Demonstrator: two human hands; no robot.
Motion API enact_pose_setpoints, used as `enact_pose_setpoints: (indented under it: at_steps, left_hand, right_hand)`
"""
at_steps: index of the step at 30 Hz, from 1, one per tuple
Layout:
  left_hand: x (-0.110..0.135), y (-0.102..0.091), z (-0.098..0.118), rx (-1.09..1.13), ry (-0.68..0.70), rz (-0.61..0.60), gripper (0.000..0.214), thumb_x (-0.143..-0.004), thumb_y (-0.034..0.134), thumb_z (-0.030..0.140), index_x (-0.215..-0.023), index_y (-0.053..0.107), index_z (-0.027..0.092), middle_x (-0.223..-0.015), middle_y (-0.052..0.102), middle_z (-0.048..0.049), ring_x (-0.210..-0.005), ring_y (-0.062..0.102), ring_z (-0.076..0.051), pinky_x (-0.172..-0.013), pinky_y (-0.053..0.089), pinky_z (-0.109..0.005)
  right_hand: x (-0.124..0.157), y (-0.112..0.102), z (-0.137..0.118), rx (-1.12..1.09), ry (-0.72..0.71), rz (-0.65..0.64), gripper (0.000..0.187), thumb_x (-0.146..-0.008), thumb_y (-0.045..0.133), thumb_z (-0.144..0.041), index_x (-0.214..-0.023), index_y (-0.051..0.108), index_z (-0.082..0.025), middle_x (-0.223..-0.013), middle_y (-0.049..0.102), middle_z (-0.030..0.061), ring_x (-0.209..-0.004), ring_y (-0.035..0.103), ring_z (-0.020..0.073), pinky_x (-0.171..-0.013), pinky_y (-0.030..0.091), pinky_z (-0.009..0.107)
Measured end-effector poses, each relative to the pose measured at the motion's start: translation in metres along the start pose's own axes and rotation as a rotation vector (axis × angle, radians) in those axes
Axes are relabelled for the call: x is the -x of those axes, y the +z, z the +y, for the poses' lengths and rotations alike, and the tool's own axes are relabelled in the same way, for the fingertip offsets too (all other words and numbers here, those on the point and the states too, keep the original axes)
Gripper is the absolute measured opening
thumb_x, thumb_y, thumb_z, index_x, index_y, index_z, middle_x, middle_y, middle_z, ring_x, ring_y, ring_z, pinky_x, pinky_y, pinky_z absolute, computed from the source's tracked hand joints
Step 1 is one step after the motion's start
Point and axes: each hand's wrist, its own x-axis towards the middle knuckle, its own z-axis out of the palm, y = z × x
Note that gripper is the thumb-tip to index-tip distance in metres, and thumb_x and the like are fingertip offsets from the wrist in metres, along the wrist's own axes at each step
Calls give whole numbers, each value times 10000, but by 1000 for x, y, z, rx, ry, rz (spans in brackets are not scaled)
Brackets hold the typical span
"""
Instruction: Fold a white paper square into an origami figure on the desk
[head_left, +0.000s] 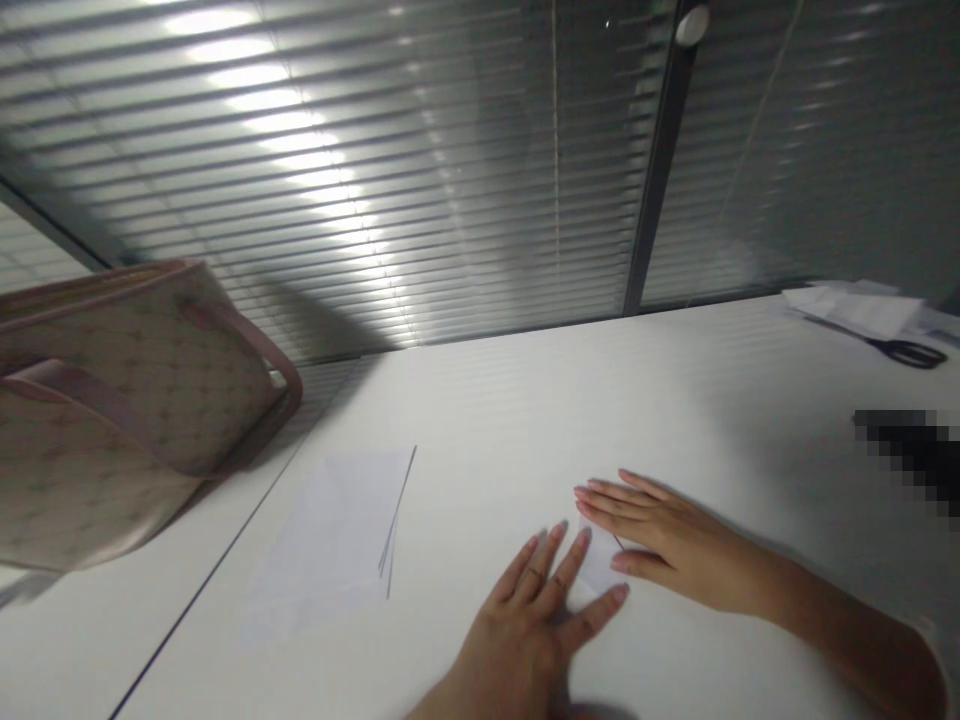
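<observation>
A small piece of white paper (600,562) is laid flat on the white table (495,420), between and partly beneath the 2 hands. Its left part is covered by the fingertips of the left hand (536,610), which is held palm down with fingers spread; nothing is gripped. The right hand (660,540) is also laid flat and ungripping, its fingers stretched along the paper's far edge and its thumb set apart at the near right side. How firmly the paper is pressed cannot be told.

To the left, well apart from the hands, larger white sheets (330,530) are laid on the table. Beyond them, a patterned bag (135,410) with pink handles is seen. At the far right, black-handled scissors (907,353) are placed with their blades by a pile of papers (862,305); nearer, a dark object (919,450) is blurred into pixels. The background is filled by slatted blinds (465,180).
</observation>
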Motion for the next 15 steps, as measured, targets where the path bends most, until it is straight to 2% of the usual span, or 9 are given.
enact_pose_setpoints:
  at_steps: [4,8,10,12,13,15]
  left_hand:
    - [-3,-4,2,84,-12,26,934,-773,528,723,-1509,171,272,-1548,248,-140,-1410,256,-340,-1117,250,-494]
    - [-7,-9,4,203,-46,66,832,-828,542,645,-1494,245,243,-1534,283,-156,-1405,275,-327,-1109,286,-516]
    - [-11,-7,4,338,-160,197,628,-888,574,472,-1432,376,231,-1439,462,-133,-1322,438,-269,-1069,393,-440]
    - [-16,-2,2,463,-310,365,404,-898,580,298,-1289,528,208,-1243,632,-101,-1157,585,-215,-978,494,-357]
    - [-18,1,1,499,-371,434,315,-886,588,252,-1197,584,198,-1149,671,-92,-1083,619,-206,-932,524,-339]
    - [-24,8,-3,511,-432,490,234,-849,633,227,-1078,631,183,-1086,682,-102,-1039,627,-227,-904,539,-371]
  right_hand:
    - [6,14,0,28,100,154,604,-905,567,-314,-1461,336,-267,-1504,382,40,-1390,336,209,-1144,298,430]
    - [10,27,0,2,174,376,529,-823,662,-263,-1336,536,-226,-1417,507,91,-1303,467,256,-1059,428,434]
    - [10,30,0,-8,182,424,478,-802,681,-260,-1271,596,-221,-1360,564,103,-1243,527,267,-1013,472,442]
    - [9,31,0,-12,177,435,430,-793,689,-263,-1216,633,-213,-1306,607,109,-1201,559,275,-991,487,457]
    - [9,31,1,-16,173,440,410,-788,694,-264,-1193,647,-211,-1284,623,108,-1186,568,278,-986,490,462]
    - [7,32,0,-27,167,451,387,-785,697,-260,-1168,660,-214,-1259,641,102,-1166,579,277,-980,492,461]
